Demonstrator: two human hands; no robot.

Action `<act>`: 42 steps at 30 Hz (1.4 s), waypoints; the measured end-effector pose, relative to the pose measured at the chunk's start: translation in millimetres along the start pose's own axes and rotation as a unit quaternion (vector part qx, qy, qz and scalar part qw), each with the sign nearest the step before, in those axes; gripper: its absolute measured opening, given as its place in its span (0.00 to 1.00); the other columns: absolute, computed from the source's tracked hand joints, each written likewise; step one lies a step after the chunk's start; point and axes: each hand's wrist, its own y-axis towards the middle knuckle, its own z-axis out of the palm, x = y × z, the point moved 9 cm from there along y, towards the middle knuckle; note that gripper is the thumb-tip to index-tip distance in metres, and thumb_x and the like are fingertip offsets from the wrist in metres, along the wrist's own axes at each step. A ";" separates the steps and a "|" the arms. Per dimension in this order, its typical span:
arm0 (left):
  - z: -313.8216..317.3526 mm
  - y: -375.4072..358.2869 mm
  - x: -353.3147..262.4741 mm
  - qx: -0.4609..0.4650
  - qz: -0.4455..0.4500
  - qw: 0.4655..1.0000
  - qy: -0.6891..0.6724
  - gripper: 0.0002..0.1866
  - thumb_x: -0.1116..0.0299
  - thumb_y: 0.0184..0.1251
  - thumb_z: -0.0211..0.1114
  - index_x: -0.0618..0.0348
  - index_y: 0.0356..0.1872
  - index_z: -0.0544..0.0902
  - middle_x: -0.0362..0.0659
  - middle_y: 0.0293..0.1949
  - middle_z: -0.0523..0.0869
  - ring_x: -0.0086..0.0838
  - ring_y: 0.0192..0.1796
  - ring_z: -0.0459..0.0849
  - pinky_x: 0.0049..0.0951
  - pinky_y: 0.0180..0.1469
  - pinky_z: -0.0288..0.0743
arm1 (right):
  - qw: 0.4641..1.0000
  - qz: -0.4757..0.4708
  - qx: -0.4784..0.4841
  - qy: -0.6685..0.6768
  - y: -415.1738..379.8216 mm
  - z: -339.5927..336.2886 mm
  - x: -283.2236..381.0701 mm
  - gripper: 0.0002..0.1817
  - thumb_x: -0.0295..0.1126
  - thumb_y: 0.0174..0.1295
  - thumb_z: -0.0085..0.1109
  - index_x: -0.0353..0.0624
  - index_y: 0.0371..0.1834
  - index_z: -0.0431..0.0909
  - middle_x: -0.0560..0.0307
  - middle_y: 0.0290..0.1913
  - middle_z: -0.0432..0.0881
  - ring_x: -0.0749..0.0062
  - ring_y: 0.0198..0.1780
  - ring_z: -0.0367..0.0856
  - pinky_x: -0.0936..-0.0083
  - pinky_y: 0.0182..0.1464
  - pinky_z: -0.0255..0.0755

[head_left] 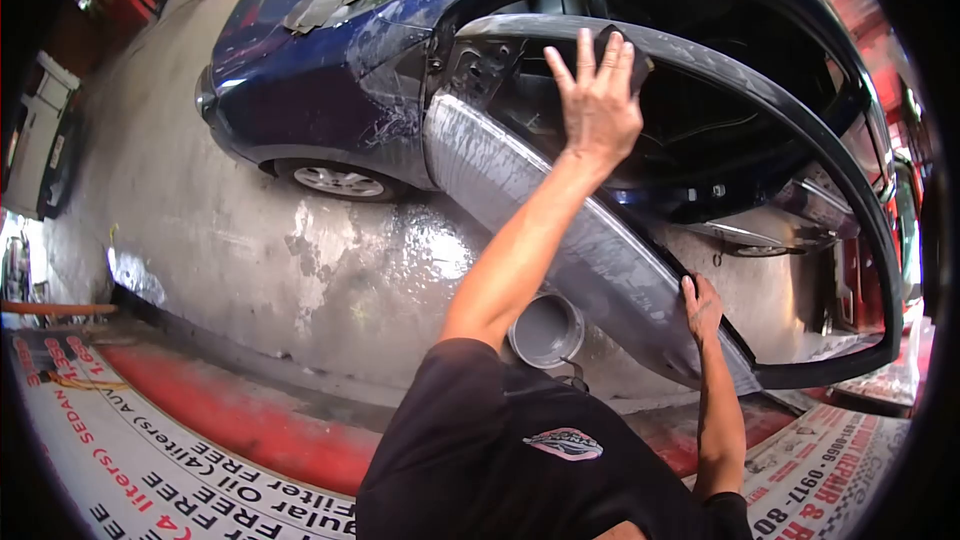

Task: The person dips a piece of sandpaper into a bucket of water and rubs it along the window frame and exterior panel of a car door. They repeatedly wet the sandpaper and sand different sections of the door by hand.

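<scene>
A car door (pixel 610 265) stands swung out, its lower panel grey and streaked with wet-looking marks. My left hand (pixel 598 100) reaches to the upper window frame, fingers stretched and spread over a dark pad (pixel 640 65) that shows past them; the thumb is hidden. Lower right, my right hand (pixel 704 308) holds the door's window-sill edge, with its fingertips at the black trim. Below the panel, close to my torso, sits a round bucket (pixel 546 330) of greyish liquid.
The dark blue car (pixel 330 80) stands behind the door, grey paper (pixel 330 0) on its hood. Wet patches mark the concrete floor (pixel 240 240). Printed signs (pixel 190 460) line the lower left. Another vehicle (pixel 45 130) is at the far left.
</scene>
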 end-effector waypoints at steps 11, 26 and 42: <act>12.7 -5.1 -12.1 0.001 0.007 0.998 -0.056 0.29 0.65 0.78 0.63 0.68 0.76 0.77 0.62 0.77 0.77 0.59 0.82 0.70 0.78 0.83 0.42 | 1.000 0.001 -0.004 0.000 -1.2 0.5 -3.3 0.29 0.54 0.82 0.51 0.38 0.63 0.85 0.35 0.56 0.89 0.37 0.60 0.86 0.53 0.65 0.76; 24.0 -135.9 49.3 0.222 -0.050 0.965 -0.129 0.16 0.63 0.82 0.60 0.59 0.61 0.83 0.52 0.65 0.83 0.52 0.71 0.77 0.69 0.76 0.61 | 0.901 -0.344 -0.192 -0.183 12.1 -148.6 226.1 0.40 0.28 0.62 0.75 0.37 0.79 0.73 0.38 0.79 0.71 0.36 0.82 0.67 0.46 0.81 0.65; 71.4 -191.8 38.4 0.347 -0.037 0.925 -0.153 0.19 0.59 0.85 0.57 0.55 0.65 0.87 0.44 0.62 0.89 0.42 0.73 0.78 0.59 0.85 0.55 | 0.816 -0.404 -0.276 -0.309 181.0 -77.0 431.9 0.54 0.59 0.65 0.72 0.36 0.86 0.61 0.35 0.88 0.57 0.38 0.90 0.52 0.42 0.88 0.48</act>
